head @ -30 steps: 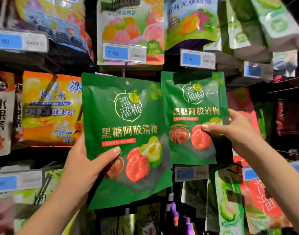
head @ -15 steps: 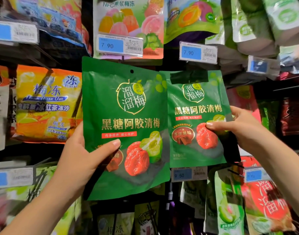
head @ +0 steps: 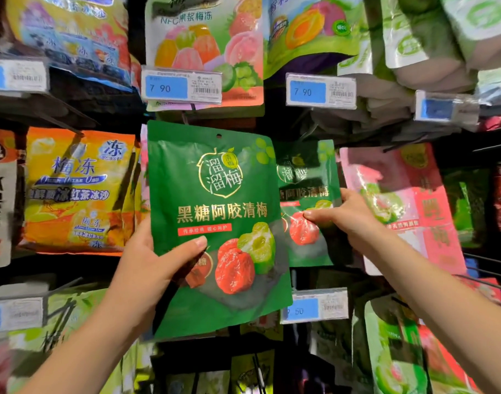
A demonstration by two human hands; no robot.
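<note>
My left hand grips a large green snack pouch with gold characters and pictured red and green plums, thumb across its lower front. The pouch is upright in front of the shelf hooks. Behind its right edge hangs a second, matching green pouch, partly hidden. My right hand pinches that second pouch at its right edge, thumb on the front.
Hanging snack bags fill the rack: an orange jelly bag at left, a pink bag at right, fruit-jelly bags above. Blue price tags read 7 90 and another. A lower tag sits under the green pouches.
The pouch in my left hand has shifted right and now overlaps the second pouch. My right hand has pushed the second pouch back toward the rack, uncovering the pink bag behind.
</note>
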